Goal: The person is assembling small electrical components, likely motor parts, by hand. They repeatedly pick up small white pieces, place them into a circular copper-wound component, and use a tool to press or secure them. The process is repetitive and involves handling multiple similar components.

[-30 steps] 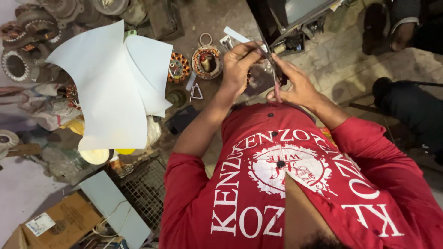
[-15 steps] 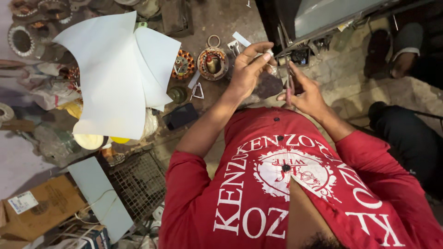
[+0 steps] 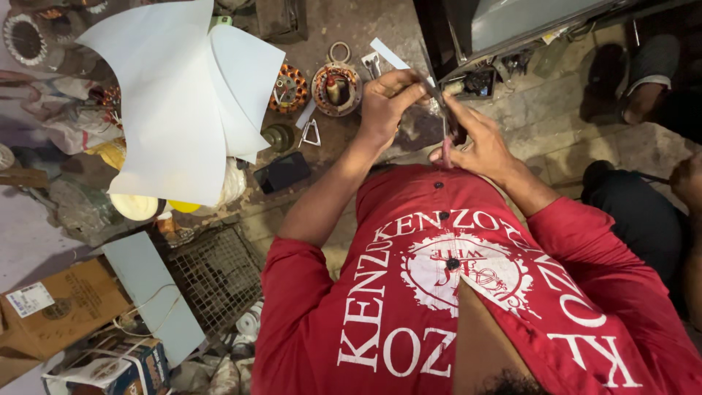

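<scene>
While my left hand (image 3: 387, 106) pinches a thin white paper strip (image 3: 398, 58), my right hand (image 3: 475, 143) grips slim metal scissors (image 3: 444, 121); strip looks only partly trimmed.

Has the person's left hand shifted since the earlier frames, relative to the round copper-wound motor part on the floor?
Cannot tell: the left hand sits just right of the motor part throughout; the camera itself moved.

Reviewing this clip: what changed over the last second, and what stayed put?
Little changed. Both hands stay together on the small metal tool, left hand pinching its top, right hand below; the pair sits slightly higher in the view. No grip was released. The white paper sheets and copper-wound stators lie on the floor as before.
</scene>
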